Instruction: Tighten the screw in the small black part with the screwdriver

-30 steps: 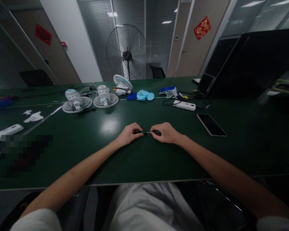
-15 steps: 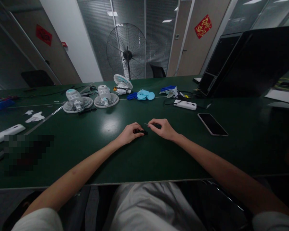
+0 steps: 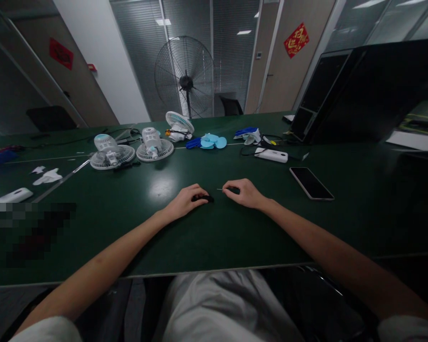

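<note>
I've got the left hand curled round a small, elongated black piece, low at the dark-green tabletop; the right hand pinches a dark-handled tool with a thin metal shaft, tip just short of the piece. I'd judge this as fine tool-on-piece handwork, the two apart; the next contact calls for a steady left grip and an aligned tip. Counting: one tool, one piece, one black-screened, pale-rimmed phone, three small white plastic fans, one light-blue fan blade.
</note>
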`<state>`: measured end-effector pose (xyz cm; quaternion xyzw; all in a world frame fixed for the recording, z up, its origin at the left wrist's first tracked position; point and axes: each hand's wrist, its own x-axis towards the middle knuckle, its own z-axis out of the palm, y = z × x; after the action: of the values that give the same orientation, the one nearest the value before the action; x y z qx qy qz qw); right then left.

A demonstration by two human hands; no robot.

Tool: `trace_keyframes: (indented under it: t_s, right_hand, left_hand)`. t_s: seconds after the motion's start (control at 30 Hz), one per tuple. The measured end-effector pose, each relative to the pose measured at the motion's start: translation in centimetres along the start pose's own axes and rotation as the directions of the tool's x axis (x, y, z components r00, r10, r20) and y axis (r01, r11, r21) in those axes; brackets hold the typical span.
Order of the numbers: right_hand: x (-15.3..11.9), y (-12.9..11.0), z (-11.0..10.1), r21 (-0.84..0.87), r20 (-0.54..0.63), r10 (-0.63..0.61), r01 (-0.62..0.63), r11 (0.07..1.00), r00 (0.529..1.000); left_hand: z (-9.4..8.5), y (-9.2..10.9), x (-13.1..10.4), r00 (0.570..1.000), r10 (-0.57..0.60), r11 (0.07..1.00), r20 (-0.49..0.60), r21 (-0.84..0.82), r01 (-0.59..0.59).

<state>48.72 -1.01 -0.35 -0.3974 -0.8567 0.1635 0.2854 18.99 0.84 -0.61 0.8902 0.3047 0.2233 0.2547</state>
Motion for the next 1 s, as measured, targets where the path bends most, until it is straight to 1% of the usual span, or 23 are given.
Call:
trace_keyframes:
  t_s: [0.07,0.13,0.2,0.27,0.33,0.4,0.47,0.5,0.53,0.57,0.7,0.87,0.93,1.0]
  right_hand:
    - [0.0,-0.1,-0.1,0.004,0.005,0.013,-0.013,1.000,1.000]
    - [-0.1,-0.2,-0.3,0.011,0.016,0.022,-0.023,1.000,1.000]
    - [-0.2,-0.1,-0.4,0.023,0.028,0.027,-0.028,0.999,0.999]
    - [-0.2,0.0,-0.4,0.032,0.043,0.029,-0.030,0.999,0.999]
    - [-0.2,0.1,-0.3,0.033,0.053,0.032,-0.034,0.999,0.998]
    - [-0.2,0.1,-0.3,0.032,0.060,0.040,-0.042,0.999,0.997]
    - [-0.2,0.1,-0.3,0.029,0.062,0.046,-0.048,0.998,0.997]
    - [-0.2,0.1,-0.3,0.027,0.061,0.047,-0.048,0.998,0.997]
    - [-0.2,0.1,-0.3,0.026,0.059,0.047,-0.048,0.998,0.997]
    - [-0.3,0.1,-0.2,0.028,0.058,0.045,-0.047,0.999,0.997]
    - [-0.3,0.3,-0.1,0.043,0.058,0.030,-0.033,0.999,0.998]
    - [-0.2,0.4,-0.1,0.033,0.059,0.022,-0.024,0.999,0.998]
    - [-0.2,0.3,-0.1,0.029,0.060,0.021,-0.023,0.999,0.998]
    - [-0.2,0.3,-0.2,0.025,0.060,0.023,-0.024,0.999,0.998]
  left_hand:
    - [-1.3,-0.7,-0.9,1.000,-0.017,0.999,0.004,0.032,0.017]
    - [-3.1,-2.0,-2.1,0.998,-0.057,0.996,-0.017,0.074,0.059]
    - [-5.4,-4.0,-3.9,0.991,-0.113,0.985,-0.066,0.122,0.120]
    - [-8.0,-6.5,-6.2,0.970,-0.189,0.961,-0.156,0.173,0.215]
    - [-10.6,-9.1,-8.9,0.924,-0.285,0.916,-0.257,0.212,0.341]
    - [-12.9,-11.3,-11.4,0.849,-0.391,0.854,-0.356,0.204,0.479]
    - [-14.5,-12.7,-13.2,0.762,-0.504,0.780,-0.406,0.165,0.604]
    - [-15.0,-13.1,-13.8,0.729,-0.543,0.749,-0.417,0.152,0.645]
    - [-15.3,-13.3,-14.1,0.708,-0.564,0.730,-0.424,0.144,0.668]
    - [-15.5,-13.3,-14.2,0.701,-0.571,0.723,-0.427,0.142,0.676]
    - [-15.2,-12.7,-13.4,0.706,-0.562,0.733,-0.431,0.136,0.666]
    - [-15.2,-11.8,-13.3,0.684,-0.578,0.732,-0.445,0.086,0.676]
    - [-15.4,-11.5,-13.6,0.651,-0.589,0.716,-0.479,0.066,0.695]
    - [-15.5,-11.5,-13.9,0.601,-0.602,0.683,-0.526,0.050,0.729]
